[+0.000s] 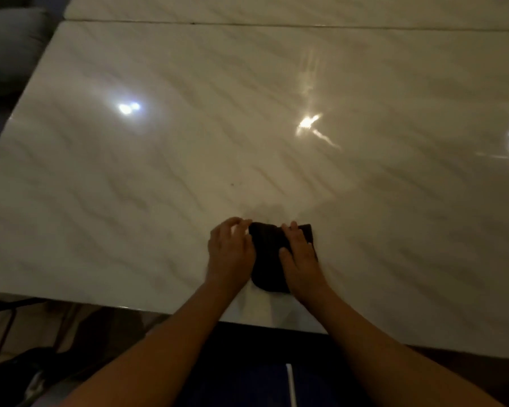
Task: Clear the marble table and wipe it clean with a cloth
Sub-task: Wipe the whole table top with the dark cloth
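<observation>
The marble table (pixel 135 183) is glossy and pale, with grey veins. Near its front edge, the left hand (pixel 231 249) lies with its fingers loosely extended, the tips touching the left edge of a folded dark cloth (pixel 267 261). The cloth lies flat on the marble. The right hand (pixel 299 255) presses down on the cloth's right half, palm flat and fingers straight, gripping nothing.

Both bare forearms (pixel 188 333) are reaching forward and converging, the right grip (pixel 299 254) lying palm-down and pressing flat with straight fingers, the left grip (pixel 231 251) resting just beside it, its blurred fingers lightly bent, any pinch being unclear.
</observation>
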